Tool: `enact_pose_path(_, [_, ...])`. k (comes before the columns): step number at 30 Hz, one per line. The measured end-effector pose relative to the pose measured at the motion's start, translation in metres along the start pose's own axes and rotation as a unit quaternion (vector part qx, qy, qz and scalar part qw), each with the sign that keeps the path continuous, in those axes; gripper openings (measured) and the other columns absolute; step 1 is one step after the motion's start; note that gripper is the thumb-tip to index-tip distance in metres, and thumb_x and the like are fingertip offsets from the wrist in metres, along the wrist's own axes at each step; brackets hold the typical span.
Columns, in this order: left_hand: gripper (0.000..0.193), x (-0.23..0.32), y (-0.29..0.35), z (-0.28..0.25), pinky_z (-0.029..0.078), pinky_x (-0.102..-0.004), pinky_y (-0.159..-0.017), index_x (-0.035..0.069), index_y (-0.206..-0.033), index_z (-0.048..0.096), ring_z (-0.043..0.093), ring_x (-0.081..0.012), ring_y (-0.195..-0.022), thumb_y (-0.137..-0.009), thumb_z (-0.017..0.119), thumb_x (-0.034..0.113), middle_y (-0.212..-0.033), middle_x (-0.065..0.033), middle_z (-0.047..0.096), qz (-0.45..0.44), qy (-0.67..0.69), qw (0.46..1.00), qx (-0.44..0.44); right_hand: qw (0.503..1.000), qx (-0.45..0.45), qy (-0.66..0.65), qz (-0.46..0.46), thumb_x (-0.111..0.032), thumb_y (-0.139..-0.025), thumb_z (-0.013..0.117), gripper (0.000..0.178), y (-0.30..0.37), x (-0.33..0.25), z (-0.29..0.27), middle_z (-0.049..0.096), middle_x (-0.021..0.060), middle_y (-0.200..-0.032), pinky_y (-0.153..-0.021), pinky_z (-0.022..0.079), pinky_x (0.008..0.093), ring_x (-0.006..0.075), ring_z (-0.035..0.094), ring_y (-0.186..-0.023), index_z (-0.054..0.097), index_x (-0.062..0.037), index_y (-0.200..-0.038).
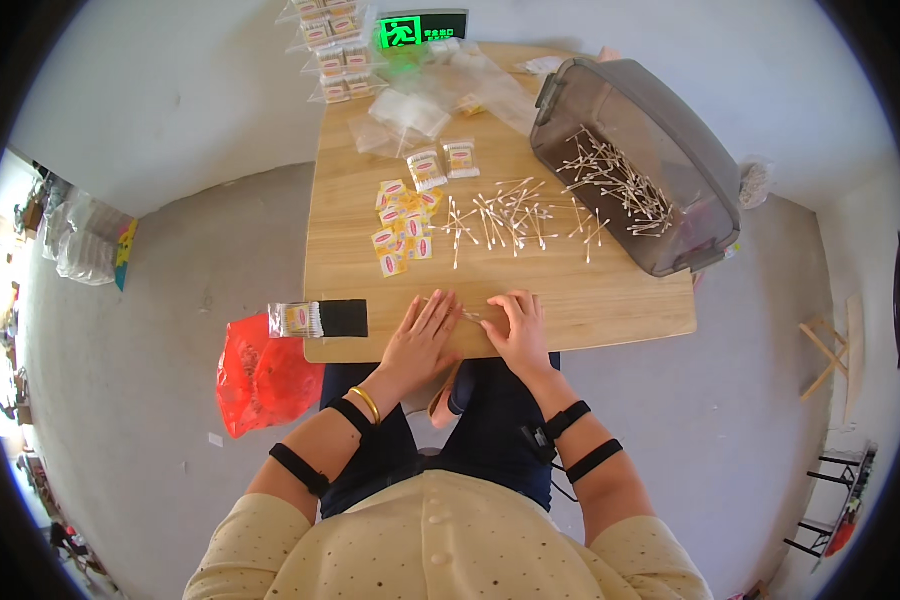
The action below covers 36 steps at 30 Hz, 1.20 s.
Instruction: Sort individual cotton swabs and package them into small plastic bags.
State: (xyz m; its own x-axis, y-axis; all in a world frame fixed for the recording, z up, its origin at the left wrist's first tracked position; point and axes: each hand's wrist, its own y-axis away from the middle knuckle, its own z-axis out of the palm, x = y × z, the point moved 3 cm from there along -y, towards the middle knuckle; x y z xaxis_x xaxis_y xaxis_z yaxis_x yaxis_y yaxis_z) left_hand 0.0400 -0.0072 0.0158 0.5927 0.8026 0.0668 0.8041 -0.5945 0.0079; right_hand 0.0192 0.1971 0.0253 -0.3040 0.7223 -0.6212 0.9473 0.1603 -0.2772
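My left hand point(425, 330) lies flat on the table near its front edge, fingers stretched out and together. To its right, my right hand point(518, 328) rests with bent fingers, thumb and forefinger apart. A few cotton swabs point(471, 316) lie between the two hands, partly hidden under the left fingers. Beyond the hands is a loose heap of cotton swabs point(515, 215). Small yellow and white printed cards point(405, 225) are scattered left of the heap. Behind the cards sit two filled clear packets point(442, 166).
A grey translucent bin point(660, 120) lies tipped on its side at the right, swabs inside. Clear plastic bags point(410, 112) cover the table's back. At the left edge, a packet point(295, 320) adjoins a black strip point(344, 319). A red plastic bag point(260, 375) hangs below.
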Motion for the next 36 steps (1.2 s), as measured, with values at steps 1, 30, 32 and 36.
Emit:
enact_pose_path(1, [0.089,0.000,0.002,-0.001,0.015,-0.0503,-0.128,0.005,-0.161,0.030,0.020,-0.0302,-0.158,-0.096,0.054,0.061,-0.169,-0.0148,0.025,0.001,0.003,1.000,0.002,1.000,0.003,-0.002,-0.004,-0.015,-0.080,0.079,0.037,0.001,-0.001,0.000,0.059,0.0087,-0.113,-0.093,0.043,0.0460,0.0334,0.055,-0.111,0.065,-0.0133,-0.114])
enact_pose_path(30, [0.085,0.007,-0.009,0.003,0.015,-0.0496,-0.129,0.004,-0.162,0.027,0.017,-0.0389,-0.157,-0.100,0.053,0.055,-0.170,-0.0156,0.020,-0.041,0.079,0.996,0.008,0.997,0.061,-0.056,0.010,-0.007,-0.085,0.073,0.015,-0.003,-0.015,0.027,0.063,0.0083,-0.091,-0.078,0.046,0.0453,0.0329,0.060,-0.089,0.063,-0.0093,-0.095])
enact_pose_path(32, [0.084,0.007,-0.009,0.001,0.015,-0.0496,-0.129,0.004,-0.162,0.027,0.017,-0.0388,-0.157,-0.100,0.052,0.054,-0.170,-0.0156,0.022,-0.045,0.075,0.996,0.006,0.995,0.062,-0.076,0.022,-0.007,-0.085,0.073,0.015,-0.009,-0.014,0.026,0.063,0.0091,-0.093,-0.079,0.047,0.0460,0.0333,0.060,-0.090,0.063,-0.0089,-0.096])
enact_pose_path(36, [0.082,0.009,-0.009,0.000,0.016,-0.0498,-0.129,0.004,-0.162,0.027,0.018,-0.0379,-0.157,-0.101,0.051,0.054,-0.169,-0.0157,0.025,-0.046,0.050,0.998,0.011,0.998,0.054,-0.031,0.026,-0.013,-0.086,0.076,0.018,-0.055,-0.010,0.029,0.063,0.0097,-0.097,-0.084,0.048,0.0452,0.0330,0.060,-0.097,0.063,-0.0091,-0.099])
